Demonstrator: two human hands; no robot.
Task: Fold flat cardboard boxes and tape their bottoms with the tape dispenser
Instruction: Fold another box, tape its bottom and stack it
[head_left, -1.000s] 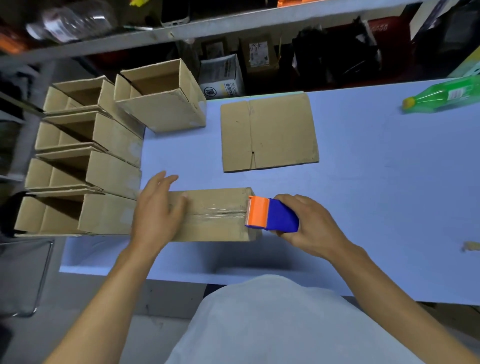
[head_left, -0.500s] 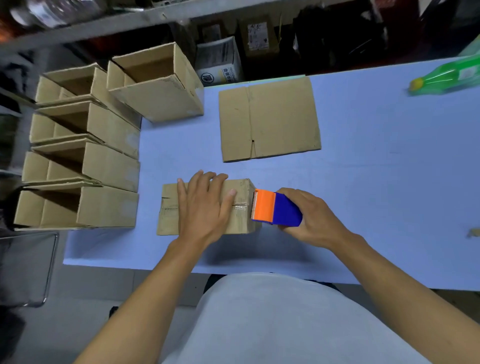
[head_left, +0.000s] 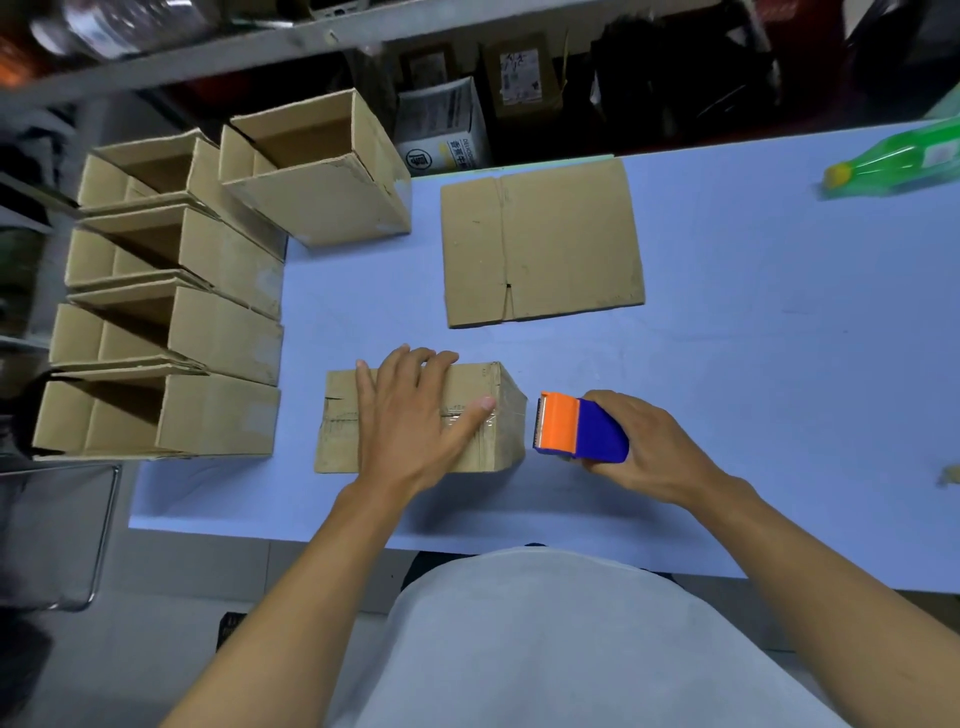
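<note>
Done: five folded boxes (head_left: 171, 332) along the table's (head_left: 779, 364) left edge
In hand: box (head_left: 498, 415) near front edge, seam taped; left hand (head_left: 415, 415) flat on it; right hand (head_left: 649, 452) grips tape dispenser (head_left: 576, 428) just beside
Left: flat cardboard (head_left: 540, 239) by the far edge

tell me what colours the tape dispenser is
The tape dispenser is orange at the cutter end and blue at the body, seen in the head view.

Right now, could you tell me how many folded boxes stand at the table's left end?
5: four in a column along the left edge, one beside the farthest. Others may be out of frame.
</note>
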